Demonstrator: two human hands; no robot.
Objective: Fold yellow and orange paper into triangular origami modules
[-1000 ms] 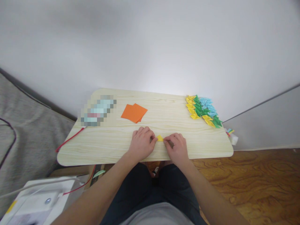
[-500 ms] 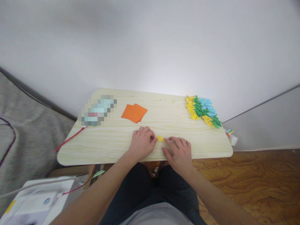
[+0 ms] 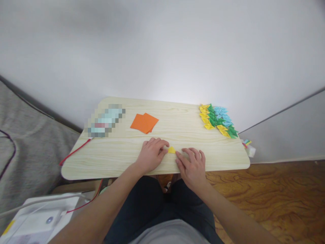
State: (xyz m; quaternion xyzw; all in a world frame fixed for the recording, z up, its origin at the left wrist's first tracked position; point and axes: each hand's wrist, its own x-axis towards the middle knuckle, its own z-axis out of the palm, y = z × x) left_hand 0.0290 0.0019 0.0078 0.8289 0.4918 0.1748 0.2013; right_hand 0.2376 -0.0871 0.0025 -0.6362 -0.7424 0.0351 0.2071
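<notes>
A small piece of folded yellow paper (image 3: 172,149) lies near the front edge of the table, between my two hands. My left hand (image 3: 151,154) is closed at its left corner, thumb and index finger pinched together there. At the opposite corner, my right hand (image 3: 192,166) has its index fingertip on the paper, with the thumb close below and the other fingers bent. Behind my left hand are overlapping square sheets of orange paper (image 3: 144,123).
Rows of folded paper pieces (image 3: 217,120) in yellow, green and blue stand at the back right of the wooden table (image 3: 114,159). A blurred-out device (image 3: 106,120) with a red cable (image 3: 75,151) lies at the left. Grey fabric (image 3: 33,152) borders the table's left side.
My left thumb and index finger have shifted slightly left at the paper's corner. The right hand's index finger and thumb have come closer together. The yellow paper's outline looks more rounded on top.
</notes>
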